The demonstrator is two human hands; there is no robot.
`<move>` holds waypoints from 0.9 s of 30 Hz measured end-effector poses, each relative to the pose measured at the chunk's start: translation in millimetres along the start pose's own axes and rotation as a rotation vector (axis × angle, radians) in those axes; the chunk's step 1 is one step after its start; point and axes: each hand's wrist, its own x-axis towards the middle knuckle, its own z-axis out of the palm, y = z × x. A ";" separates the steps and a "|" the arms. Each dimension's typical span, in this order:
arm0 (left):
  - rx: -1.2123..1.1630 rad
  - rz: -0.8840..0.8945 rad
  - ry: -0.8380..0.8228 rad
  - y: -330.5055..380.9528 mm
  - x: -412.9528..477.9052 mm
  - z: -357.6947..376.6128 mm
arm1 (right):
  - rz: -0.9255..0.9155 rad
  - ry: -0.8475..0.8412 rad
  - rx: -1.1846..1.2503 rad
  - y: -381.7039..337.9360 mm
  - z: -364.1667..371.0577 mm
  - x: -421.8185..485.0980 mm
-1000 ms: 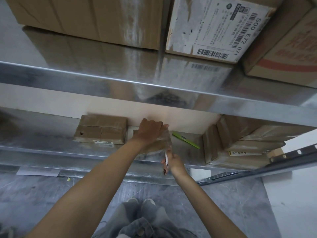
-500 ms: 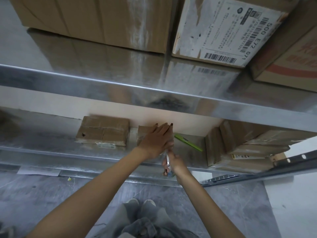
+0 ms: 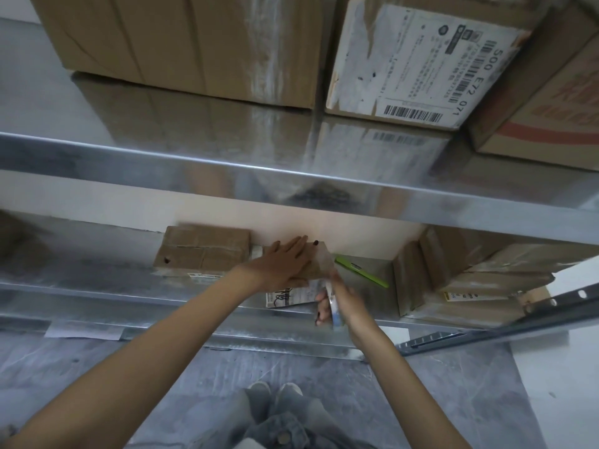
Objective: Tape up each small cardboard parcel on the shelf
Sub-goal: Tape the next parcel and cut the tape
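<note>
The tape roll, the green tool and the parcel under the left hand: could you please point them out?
tape roll (image 3: pixel 333 306): head view, its visible rim.
green tool (image 3: pixel 361 272): head view, mid-length.
parcel (image 3: pixel 287 296): head view, front label.

White label on upper-shelf box: "500 E72 071", barcodes; smaller print illegible.

The head-worn camera looks forward and down, close over the shelf.
</note>
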 end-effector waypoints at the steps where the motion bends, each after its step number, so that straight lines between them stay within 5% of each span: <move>1: -0.051 -0.006 -0.005 -0.2 0.2 -2.4 | -0.061 -0.004 0.033 -2.1 -3.5 -3.2; 11: -0.198 -0.115 0.127 2.1 1.9 -4.1 | -0.299 0.176 -0.101 -1.9 7.4 -32.2; 27: -0.295 -0.163 0.136 -13.7 18.1 -11.1 | -0.086 0.218 -0.253 14.7 15.4 -18.6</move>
